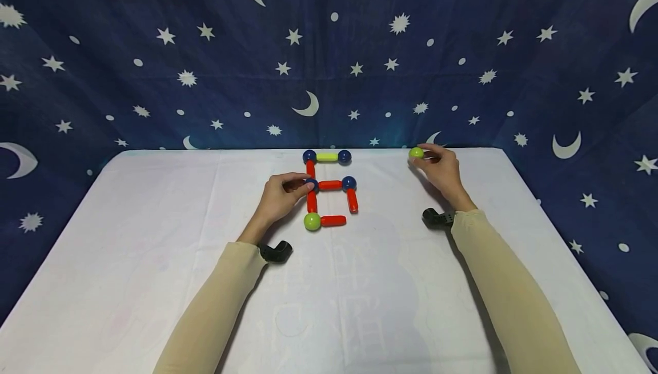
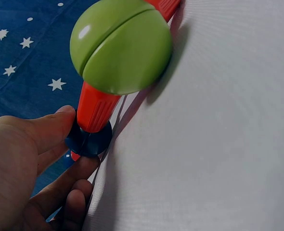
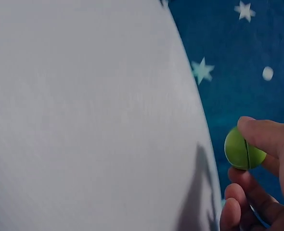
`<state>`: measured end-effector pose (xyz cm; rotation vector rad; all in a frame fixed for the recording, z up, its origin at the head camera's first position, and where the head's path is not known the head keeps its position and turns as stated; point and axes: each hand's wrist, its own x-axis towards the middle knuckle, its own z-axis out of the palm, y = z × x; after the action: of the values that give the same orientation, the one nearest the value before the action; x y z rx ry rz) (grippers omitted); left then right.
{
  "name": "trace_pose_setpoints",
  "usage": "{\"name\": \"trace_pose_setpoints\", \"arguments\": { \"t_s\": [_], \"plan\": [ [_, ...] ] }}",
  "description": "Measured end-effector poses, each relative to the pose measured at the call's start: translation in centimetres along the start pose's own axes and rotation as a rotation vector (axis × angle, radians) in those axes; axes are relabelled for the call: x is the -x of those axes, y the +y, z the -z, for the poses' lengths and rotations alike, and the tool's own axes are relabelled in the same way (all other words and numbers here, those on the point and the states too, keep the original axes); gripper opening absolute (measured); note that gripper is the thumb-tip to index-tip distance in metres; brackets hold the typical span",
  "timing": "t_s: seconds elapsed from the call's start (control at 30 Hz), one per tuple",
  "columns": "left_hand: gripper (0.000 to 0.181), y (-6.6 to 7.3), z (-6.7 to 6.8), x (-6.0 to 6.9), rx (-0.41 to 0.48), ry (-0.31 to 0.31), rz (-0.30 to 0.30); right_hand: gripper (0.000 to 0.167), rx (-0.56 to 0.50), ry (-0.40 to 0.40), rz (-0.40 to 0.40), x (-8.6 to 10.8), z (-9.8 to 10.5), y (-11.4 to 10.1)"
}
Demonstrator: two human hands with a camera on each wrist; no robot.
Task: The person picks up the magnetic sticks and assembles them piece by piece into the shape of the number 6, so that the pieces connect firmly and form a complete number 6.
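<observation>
Red and yellow-green rods joined by balls lie on the white table in a shape like a 6 with a gap at its lower right corner. My left hand (image 1: 281,196) pinches the blue ball (image 2: 89,139) at the middle of its left side between thumb and fingers. Below that ball a red rod (image 2: 96,107) leads to a green ball (image 2: 122,48) at the lower left corner. Off to the right, my right hand (image 1: 443,173) holds a separate green ball (image 3: 243,150) between thumb and fingertips, near the table's far edge.
Beside the left hand, a red rod (image 1: 333,221) and another red rod (image 1: 352,201) each have a free end. A yellow-green rod (image 1: 327,157) links two blue balls at the top. Behind the white table (image 1: 154,237) hangs a dark blue star-patterned cloth (image 1: 329,37).
</observation>
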<state>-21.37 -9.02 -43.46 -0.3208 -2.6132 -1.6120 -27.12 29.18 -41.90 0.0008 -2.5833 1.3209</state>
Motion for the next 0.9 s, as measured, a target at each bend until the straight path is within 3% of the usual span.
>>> {"name": "trace_pose_setpoints", "arguments": {
  "t_s": [0.23, 0.43, 0.77, 0.9],
  "plan": [
    [0.029, 0.1, 0.0, 0.1, -0.003, -0.003, 0.001, 0.042, -0.069, -0.065, 0.127, 1.7, -1.0, -1.9],
    [0.029, 0.2, 0.0, 0.0, -0.001, -0.001, 0.006, 0.042, -0.097, -0.186, 0.214, 4.0, -2.1, -3.7],
    [0.028, 0.2, 0.0, 0.0, -0.001, 0.0, 0.006, 0.039, -0.218, -0.587, 0.296, 7.4, -3.4, -5.4],
    [0.029, 0.2, 0.0, 0.0, 0.0, 0.001, 0.013, 0.038, -0.221, -0.703, 0.341, 8.0, -4.0, -5.6]
  ]
}}
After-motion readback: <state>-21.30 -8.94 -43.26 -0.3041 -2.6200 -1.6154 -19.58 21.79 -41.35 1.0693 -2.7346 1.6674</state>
